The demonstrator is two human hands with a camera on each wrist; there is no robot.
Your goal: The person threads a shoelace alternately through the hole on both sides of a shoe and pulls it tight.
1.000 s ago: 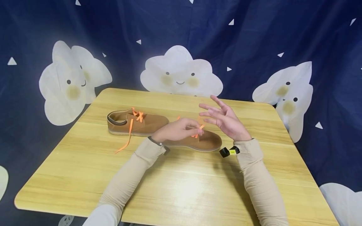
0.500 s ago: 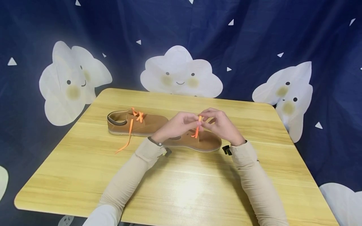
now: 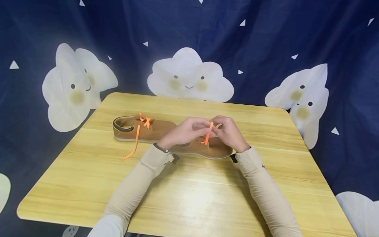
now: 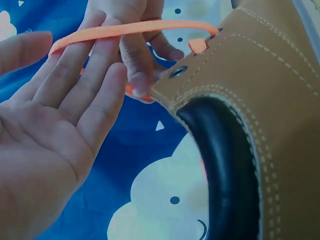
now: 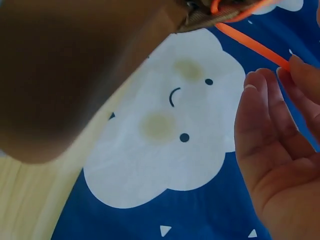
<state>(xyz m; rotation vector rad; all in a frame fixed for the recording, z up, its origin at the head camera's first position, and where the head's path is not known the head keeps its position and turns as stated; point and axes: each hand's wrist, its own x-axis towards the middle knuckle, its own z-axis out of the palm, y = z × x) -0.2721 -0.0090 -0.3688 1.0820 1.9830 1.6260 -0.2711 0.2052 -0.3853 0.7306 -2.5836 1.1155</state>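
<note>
In the head view my left hand and right hand meet over the front brown shoe, holding its orange shoelace. In the left wrist view the shoelace runs from an eyelet across my left fingers and bends at the index finger, right by the thumb tip. My right hand pinches a taut stretch of shoelace between thumb and finger in the right wrist view. A second brown shoe lies behind to the left, its loose shoelace hanging onto the table.
Both shoes rest on a light wooden table, with its far edge close behind them. Beyond it hangs a dark blue curtain printed with white clouds. Small dark cameras sit at the wrists.
My right hand, spread and apart from the shoelace a second ago, has moved left and down to meet the left hand and pinch the shoelace. The left hand has stayed nearly in place.
</note>
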